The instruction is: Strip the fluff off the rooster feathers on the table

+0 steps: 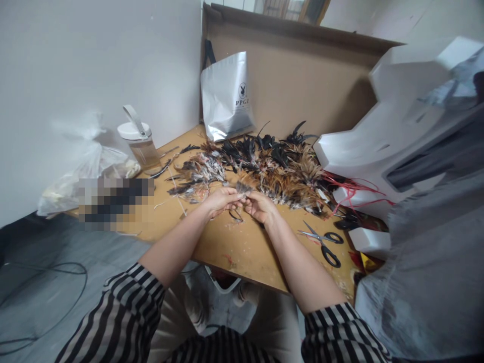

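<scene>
I have left hand (221,202) and right hand (261,206) pinching a feather tuft (244,188), fingers (230,192) closed, just in front of the feather pile (272,162).

Mostly open table (251,252) runs from pile to near edge, scissors (321,238) front-right; behind the pile, I read "PPG" on a silver bag (223,98).

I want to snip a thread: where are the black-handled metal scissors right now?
In the head view, the scissors lie open on the brown tabletop, right of the person's bare right hand, near the tabletop's right edge.
</scene>
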A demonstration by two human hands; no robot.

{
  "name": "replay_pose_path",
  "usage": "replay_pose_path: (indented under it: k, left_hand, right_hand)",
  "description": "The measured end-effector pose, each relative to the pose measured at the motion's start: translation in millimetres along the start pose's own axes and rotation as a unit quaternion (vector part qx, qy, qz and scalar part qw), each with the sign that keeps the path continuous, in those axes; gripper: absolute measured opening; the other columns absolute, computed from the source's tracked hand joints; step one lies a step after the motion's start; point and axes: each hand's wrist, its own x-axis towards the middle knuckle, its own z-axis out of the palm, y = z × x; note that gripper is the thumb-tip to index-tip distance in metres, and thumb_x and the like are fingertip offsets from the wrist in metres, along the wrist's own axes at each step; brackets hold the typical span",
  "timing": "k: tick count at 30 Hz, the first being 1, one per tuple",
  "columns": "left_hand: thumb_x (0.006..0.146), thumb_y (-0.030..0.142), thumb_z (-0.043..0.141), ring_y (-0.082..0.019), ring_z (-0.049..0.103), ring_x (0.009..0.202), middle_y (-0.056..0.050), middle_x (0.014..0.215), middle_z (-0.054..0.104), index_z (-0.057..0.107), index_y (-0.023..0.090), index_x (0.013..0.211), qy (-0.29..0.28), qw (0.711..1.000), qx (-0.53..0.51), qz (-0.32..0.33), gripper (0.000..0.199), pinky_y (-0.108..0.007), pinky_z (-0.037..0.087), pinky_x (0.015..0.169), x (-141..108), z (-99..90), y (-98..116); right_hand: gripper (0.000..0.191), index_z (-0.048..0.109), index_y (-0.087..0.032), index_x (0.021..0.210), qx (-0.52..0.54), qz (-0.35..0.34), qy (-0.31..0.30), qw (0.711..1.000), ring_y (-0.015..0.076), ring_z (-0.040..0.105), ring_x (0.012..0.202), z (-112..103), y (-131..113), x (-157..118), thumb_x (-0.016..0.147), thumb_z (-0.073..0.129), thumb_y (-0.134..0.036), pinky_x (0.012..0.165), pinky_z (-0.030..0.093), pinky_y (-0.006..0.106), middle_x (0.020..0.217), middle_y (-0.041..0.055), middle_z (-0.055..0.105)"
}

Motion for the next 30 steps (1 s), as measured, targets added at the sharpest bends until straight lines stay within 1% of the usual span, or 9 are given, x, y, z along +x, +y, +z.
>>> replay_pose_path:
  k: [3,6,10,12,16,20,24,30]
  left_hand:
    - [0.064,0.03,0.071,-0.007,0.058,0.057,-0.01,0.079,0.067,0.064,0.01,0.078,0.002,1.0,0.013,0.003,0.025,-0.014,0.041,0.049,-0.7,0.3,0.3]
    - [0.064,0.032,0.071,-0.008,0.057,0.056,-0.009,0.074,0.066,0.064,0.01,0.074,0.019,0.998,0.055,0.017,0.025,-0.015,0.04,0.048,-1.0,2.4,1.3]
    - [0.065,0.031,0.069,-0.008,0.054,0.05,-0.005,0.058,0.062,0.063,0.01,0.067,0.058,0.991,0.109,0.047,0.022,-0.016,0.04,0.045,-1.6,7.4,4.1]
    - [0.066,0.03,0.068,-0.007,0.053,0.049,-0.004,0.056,0.061,0.063,0.01,0.066,0.068,0.99,0.112,0.053,0.021,-0.016,0.039,0.044,-1.9,9.1,5.3]
    - [0.066,0.03,0.068,-0.007,0.054,0.048,-0.006,0.06,0.063,0.063,0.01,0.067,0.07,0.992,0.093,0.052,0.02,-0.015,0.038,0.043,-1.3,8.3,4.8]
    - [0.065,0.031,0.07,-0.008,0.056,0.051,-0.006,0.061,0.063,0.063,0.009,0.072,0.059,0.997,0.035,0.033,0.024,-0.015,0.04,0.045,1.3,3.3,1.2]
    - [0.062,0.033,0.072,-0.009,0.058,0.055,-0.007,0.065,0.064,0.061,0.009,0.073,0.051,0.998,-0.004,0.032,0.028,-0.017,0.043,0.05,3.1,-0.6,-1.4]
    - [0.063,0.032,0.072,-0.007,0.056,0.052,-0.005,0.063,0.062,0.061,0.008,0.072,0.03,0.999,-0.01,0.042,0.027,-0.015,0.04,0.047,2.3,-0.6,-1.5]
  right_hand:
    - [0.009,0.057,-0.016,0.064,-0.001,0.002,-0.009,1.0,0.0064,0.053,0.049,0.2,-1.8,-2.4,0.06,0.065,-0.018,0.04,0.034,0.014,0.053,-0.0018,0.059]
    - [0.013,0.055,-0.016,0.062,-0.036,-0.007,-0.013,0.999,0.0072,0.052,0.049,0.6,-3.6,-4.1,0.057,0.066,-0.02,0.04,0.032,0.015,0.054,-0.0011,0.06]
    - [0.022,0.049,-0.016,0.056,-0.066,-0.051,0.026,0.996,0.0059,0.045,0.043,3.4,-3.0,-4.2,0.05,0.07,-0.02,0.039,0.027,0.016,0.047,-0.0031,0.055]
    - [0.026,0.046,-0.016,0.053,-0.063,-0.079,0.049,0.994,0.006,0.044,0.042,5.4,-1.6,-3.6,0.048,0.071,-0.02,0.04,0.026,0.017,0.044,-0.0037,0.053]
    - [0.027,0.045,-0.017,0.053,-0.062,-0.133,0.068,0.987,0.0075,0.046,0.043,9.2,0.9,-2.4,0.047,0.071,-0.022,0.041,0.028,0.018,0.044,-0.0039,0.052]
    - [0.028,0.046,-0.018,0.055,-0.087,-0.173,0.087,0.977,0.0079,0.045,0.043,12.5,2.7,-1.7,0.047,0.072,-0.026,0.042,0.03,0.02,0.046,-0.004,0.053]
    - [0.029,0.047,-0.018,0.055,-0.133,-0.182,0.11,0.968,0.0071,0.042,0.041,13.8,4.5,-1.1,0.047,0.072,-0.029,0.042,0.03,0.02,0.044,-0.0055,0.05]
    - [0.029,0.048,-0.018,0.056,-0.142,-0.177,0.102,0.968,0.0063,0.039,0.041,13.0,6.4,-1.0,0.047,0.072,-0.03,0.043,0.028,0.02,0.046,-0.0067,0.049]
